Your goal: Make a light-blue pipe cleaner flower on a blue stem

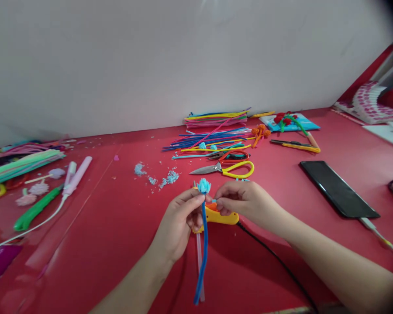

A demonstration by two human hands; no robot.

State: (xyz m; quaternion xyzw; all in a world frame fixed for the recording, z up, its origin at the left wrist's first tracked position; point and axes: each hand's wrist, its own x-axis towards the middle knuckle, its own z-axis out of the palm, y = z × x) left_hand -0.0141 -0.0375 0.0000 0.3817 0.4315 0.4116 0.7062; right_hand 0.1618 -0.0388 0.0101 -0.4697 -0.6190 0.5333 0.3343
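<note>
A pipe-cleaner flower with a light blue head (pixel 203 186) and a dark blue stem (pixel 203 257) is upright between the thumb and fingers of my left hand (pixel 185 213). Close by on the right, my right hand (pixel 237 198) pinches a small light blue piece (pixel 214 201), apparently a bit of pipe cleaner, beside the flower's base. Below both hands lies a yellow glue gun (pixel 227 218) with a clear glue stick (pixel 199 250) poking out towards me. My hands hide part of the gun. Just beyond are scissors with yellow handles (pixel 238 169).
Pipe cleaners (pixel 212 139) and red-handled pliers (pixel 234 155) lie at the back of the red table. Light blue fluff clippings (pixel 169 178) are to the left. A phone (pixel 339 188) is on the right, a green cutter (pixel 36 210) far left. The gun's black cord (pixel 275 257) runs under my right forearm.
</note>
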